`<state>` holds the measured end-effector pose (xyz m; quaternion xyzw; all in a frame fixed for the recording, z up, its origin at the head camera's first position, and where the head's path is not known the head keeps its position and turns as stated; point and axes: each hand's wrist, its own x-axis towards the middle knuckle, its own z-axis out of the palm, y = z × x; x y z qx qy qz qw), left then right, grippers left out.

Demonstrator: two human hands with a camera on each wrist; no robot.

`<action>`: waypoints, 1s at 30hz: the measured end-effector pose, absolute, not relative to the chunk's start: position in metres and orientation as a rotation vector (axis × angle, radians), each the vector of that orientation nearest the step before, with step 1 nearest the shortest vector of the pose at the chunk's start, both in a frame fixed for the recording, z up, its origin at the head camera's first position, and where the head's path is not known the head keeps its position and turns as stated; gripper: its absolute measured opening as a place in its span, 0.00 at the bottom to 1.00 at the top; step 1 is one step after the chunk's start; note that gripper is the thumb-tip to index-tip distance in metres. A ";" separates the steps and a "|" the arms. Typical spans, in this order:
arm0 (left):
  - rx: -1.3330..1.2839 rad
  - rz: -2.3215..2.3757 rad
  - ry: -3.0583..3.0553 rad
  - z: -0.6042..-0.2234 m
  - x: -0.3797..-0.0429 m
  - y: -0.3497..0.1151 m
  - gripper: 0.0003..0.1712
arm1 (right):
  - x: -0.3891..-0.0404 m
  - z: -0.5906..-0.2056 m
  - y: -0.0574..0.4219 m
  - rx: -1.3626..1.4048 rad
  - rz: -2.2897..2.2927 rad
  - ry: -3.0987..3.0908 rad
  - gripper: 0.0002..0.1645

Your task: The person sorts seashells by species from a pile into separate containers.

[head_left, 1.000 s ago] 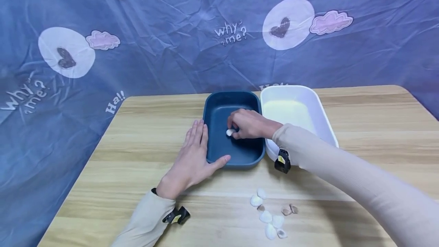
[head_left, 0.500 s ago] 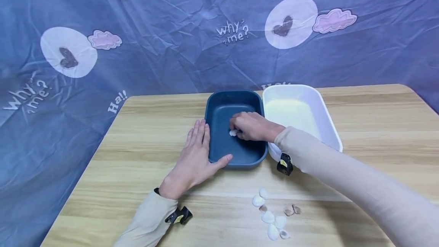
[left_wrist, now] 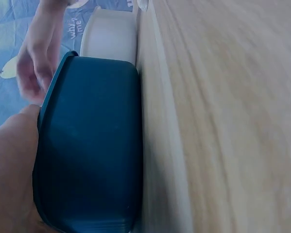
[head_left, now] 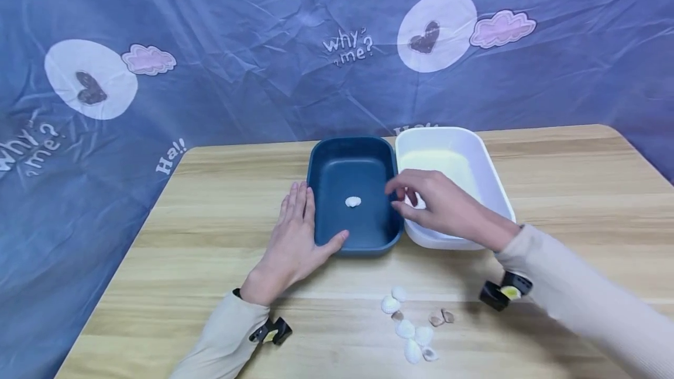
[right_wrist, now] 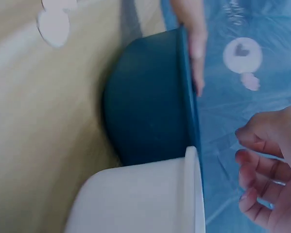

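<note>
A white ribbed seashell (head_left: pixel 353 202) lies on the floor of the dark blue rectangular bin (head_left: pixel 358 250). My left hand (head_left: pixel 291 250) rests against that bin, straight fingers along its left side and thumb at the front rim. Over the line where the blue bin meets the white bin (head_left: pixel 487 174), my right hand (head_left: pixel 434 200) hovers with loosely bent fingers. The right wrist view shows nothing between the fingertips of this right hand (right_wrist: pixel 271 165). From the left wrist, the blue bin's outer wall (left_wrist: pixel 92 141) fills much of the view.
Several white shells (head_left: pixel 405 328) and a few small brown shells (head_left: pixel 436 317) lie loose on the wooden table (head_left: pixel 210 221) in front of the bins. A blue printed cloth (head_left: pixel 237 75) hangs behind the table. Both wrists wear black camera mounts.
My right hand has let go of the shell inside the blue bin and moved right, up towards the white bin. The left hand keeps its place on the blue bin.
</note>
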<state>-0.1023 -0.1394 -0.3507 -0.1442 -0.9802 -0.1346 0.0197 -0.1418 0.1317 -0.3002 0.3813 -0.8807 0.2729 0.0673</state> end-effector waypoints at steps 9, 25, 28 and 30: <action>-0.455 -0.455 -3.029 -0.354 -0.108 -0.140 0.61 | -0.093 -0.320 0.159 1.085 0.958 -2.571 0.14; -0.460 -0.462 -3.019 -0.352 -0.106 -0.136 0.61 | -0.071 -0.336 0.164 1.066 0.762 -2.521 0.22; -0.454 -0.454 -3.016 -0.351 -0.105 -0.136 0.61 | -0.071 -0.338 0.165 1.104 0.805 -2.479 0.27; -0.451 -0.448 -3.015 -0.351 -0.104 -0.136 0.61 | -0.070 -0.338 0.166 1.121 0.837 -2.459 0.29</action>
